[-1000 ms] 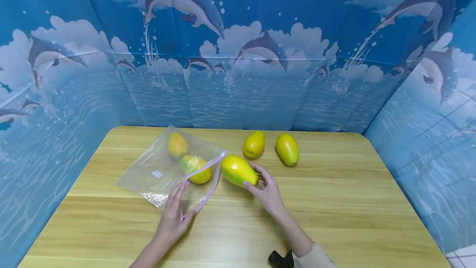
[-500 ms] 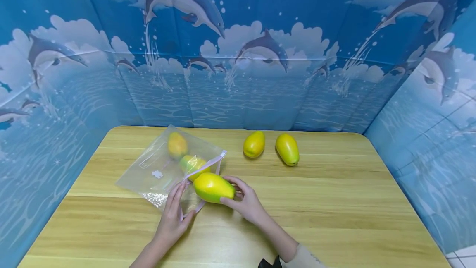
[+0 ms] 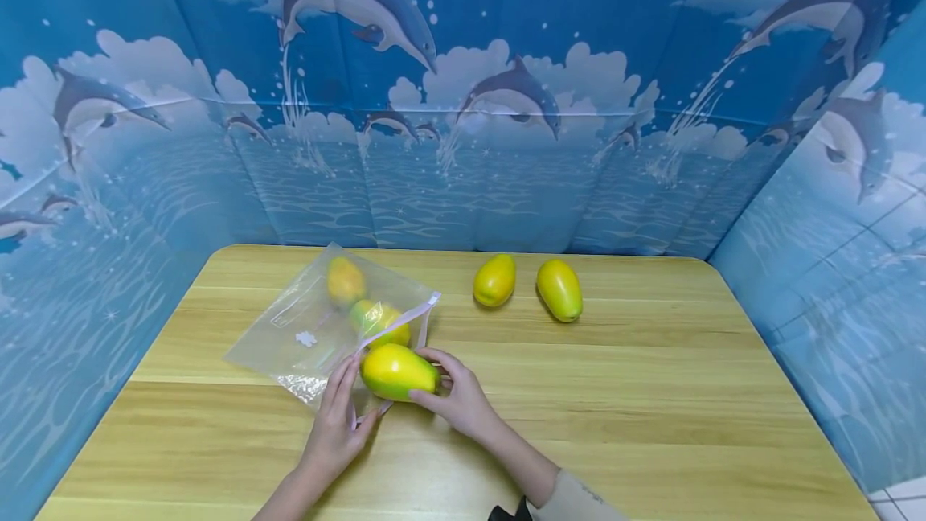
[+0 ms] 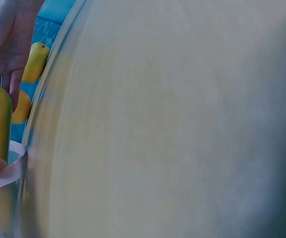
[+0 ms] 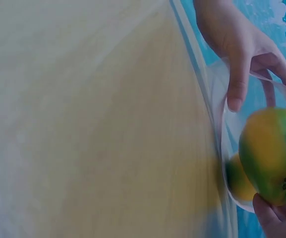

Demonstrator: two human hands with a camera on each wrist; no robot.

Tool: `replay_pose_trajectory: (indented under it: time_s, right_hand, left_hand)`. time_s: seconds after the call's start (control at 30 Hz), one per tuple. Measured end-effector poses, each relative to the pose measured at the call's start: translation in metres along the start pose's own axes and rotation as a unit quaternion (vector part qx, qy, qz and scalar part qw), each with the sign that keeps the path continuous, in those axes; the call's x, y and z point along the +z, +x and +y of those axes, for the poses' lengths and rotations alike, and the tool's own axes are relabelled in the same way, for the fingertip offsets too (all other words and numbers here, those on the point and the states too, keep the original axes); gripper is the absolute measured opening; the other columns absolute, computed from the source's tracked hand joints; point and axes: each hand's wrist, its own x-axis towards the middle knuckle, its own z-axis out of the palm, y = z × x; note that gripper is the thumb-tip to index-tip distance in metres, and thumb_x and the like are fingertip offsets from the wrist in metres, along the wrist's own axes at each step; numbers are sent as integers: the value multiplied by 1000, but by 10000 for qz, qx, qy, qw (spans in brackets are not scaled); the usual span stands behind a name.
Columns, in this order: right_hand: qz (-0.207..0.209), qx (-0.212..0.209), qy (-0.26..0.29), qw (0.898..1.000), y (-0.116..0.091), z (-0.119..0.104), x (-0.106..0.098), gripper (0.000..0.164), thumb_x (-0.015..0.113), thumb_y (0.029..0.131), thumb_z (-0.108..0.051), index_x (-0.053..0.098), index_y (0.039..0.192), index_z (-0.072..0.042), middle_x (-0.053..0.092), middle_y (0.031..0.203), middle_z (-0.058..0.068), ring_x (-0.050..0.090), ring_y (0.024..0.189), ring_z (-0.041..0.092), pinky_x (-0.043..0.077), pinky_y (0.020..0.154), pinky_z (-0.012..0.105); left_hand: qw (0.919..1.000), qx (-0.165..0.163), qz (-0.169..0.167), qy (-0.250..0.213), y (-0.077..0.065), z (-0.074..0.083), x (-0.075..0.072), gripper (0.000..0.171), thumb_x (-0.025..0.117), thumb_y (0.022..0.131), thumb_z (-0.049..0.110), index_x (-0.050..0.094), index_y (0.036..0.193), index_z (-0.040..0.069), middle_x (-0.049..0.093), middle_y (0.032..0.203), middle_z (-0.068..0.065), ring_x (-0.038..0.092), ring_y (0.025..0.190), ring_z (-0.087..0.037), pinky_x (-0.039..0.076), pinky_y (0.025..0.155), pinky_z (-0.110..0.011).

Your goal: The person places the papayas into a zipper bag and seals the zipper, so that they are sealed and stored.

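Observation:
My right hand (image 3: 459, 396) holds a yellow-green papaya (image 3: 398, 372) by its narrower end, thumb on the near side. The fruit's rounder end is at the mouth of a clear plastic bag (image 3: 289, 320) with a lilac zip strip. At that mouth, my left hand (image 3: 336, 424) has its fingers and thumb spread against the two lips, which stand apart. The right wrist view shows the left hand (image 5: 247, 44) above the gaping bag and the held papaya (image 5: 266, 148). Inside the bag lie a papaya (image 3: 383, 322) near the mouth and another papaya (image 3: 346, 281) deeper in.
Two more papayas stand apart at the back of the wooden table (image 3: 651, 392): one papaya (image 3: 495, 281) behind the right hand, the other papaya (image 3: 559, 290) farther right. A blue dolphin-print curtain (image 3: 463, 183) encloses the back and sides.
My right hand has carried the papaya left and toward me, from beside the bag to its mouth. The left hand and bag have stayed nearly still.

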Motion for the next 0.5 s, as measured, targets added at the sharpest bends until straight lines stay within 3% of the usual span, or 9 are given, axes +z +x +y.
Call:
replay_pose_trajectory:
  time_s: [0.3, 0.5]
  right_hand:
    - [152, -143, -178, 9996, 5, -5, 9, 51, 69, 78, -6, 50, 124, 3, 54, 121, 18, 53, 106, 32, 50, 86, 41]
    - [251, -256, -323, 9988, 9, 8, 19, 51, 70, 78, -7, 50, 124, 2, 54, 121, 18, 52, 105, 32, 52, 83, 39]
  left_hand:
    - [9994, 215, 230, 154, 2, -1, 1, 94, 74, 44, -16, 35, 129, -16, 39, 128, -29, 26, 133, -13, 23, 112, -23]
    - [9992, 288, 252, 71, 2, -2, 2, 81, 68, 56, -4, 35, 129, -17, 39, 129, -29, 26, 133, -15, 23, 112, -25]
